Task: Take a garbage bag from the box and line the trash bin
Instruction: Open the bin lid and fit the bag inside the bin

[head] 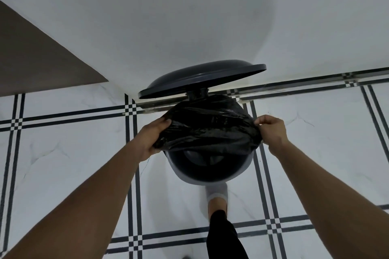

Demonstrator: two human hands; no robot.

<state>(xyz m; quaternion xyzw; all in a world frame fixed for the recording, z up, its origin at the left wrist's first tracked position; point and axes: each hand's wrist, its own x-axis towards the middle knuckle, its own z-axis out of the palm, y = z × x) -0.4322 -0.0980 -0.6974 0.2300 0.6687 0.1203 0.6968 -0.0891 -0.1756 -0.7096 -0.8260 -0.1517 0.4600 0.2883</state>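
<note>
A round dark trash bin (207,174) stands on the tiled floor against the white wall, its lid (200,79) raised. A black garbage bag (208,126) is stretched over the far part of the bin's mouth; the near part of the rim and the inside show below it. My left hand (150,139) grips the bag's left edge beside the bin. My right hand (271,130) pinches the bag's right edge. The box of bags is not in view.
My foot in a white sock (217,193) sits at the bin's base, where a pedal might be, hidden from view. White floor tiles (69,153) with dark line patterns spread around. A brown panel (31,59) is at the left wall.
</note>
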